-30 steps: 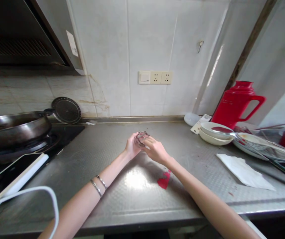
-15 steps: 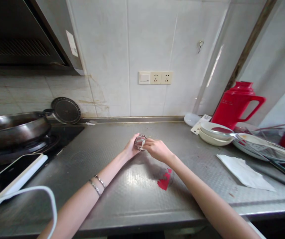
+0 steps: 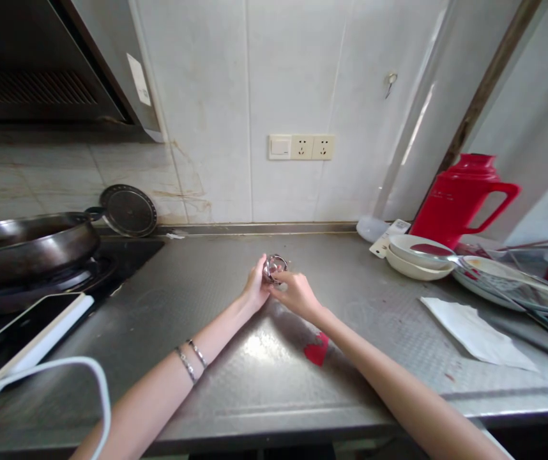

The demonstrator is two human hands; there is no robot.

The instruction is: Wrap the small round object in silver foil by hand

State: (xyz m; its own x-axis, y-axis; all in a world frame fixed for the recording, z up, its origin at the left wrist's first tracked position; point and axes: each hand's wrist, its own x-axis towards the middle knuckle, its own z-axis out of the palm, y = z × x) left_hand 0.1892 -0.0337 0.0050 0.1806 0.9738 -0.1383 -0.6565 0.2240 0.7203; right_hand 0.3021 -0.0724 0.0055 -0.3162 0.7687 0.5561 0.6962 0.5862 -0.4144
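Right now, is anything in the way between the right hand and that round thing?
Nothing visible stands between them: the right hand is right up against the round thing, which the left hand holds.

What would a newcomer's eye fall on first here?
Probably the bright red flask at right, behind the stacked bowls. Next come the left hand and right hand, mid-picture, at a small glassy, round-rimmed object. Then the red patch on the metal counter, below them.
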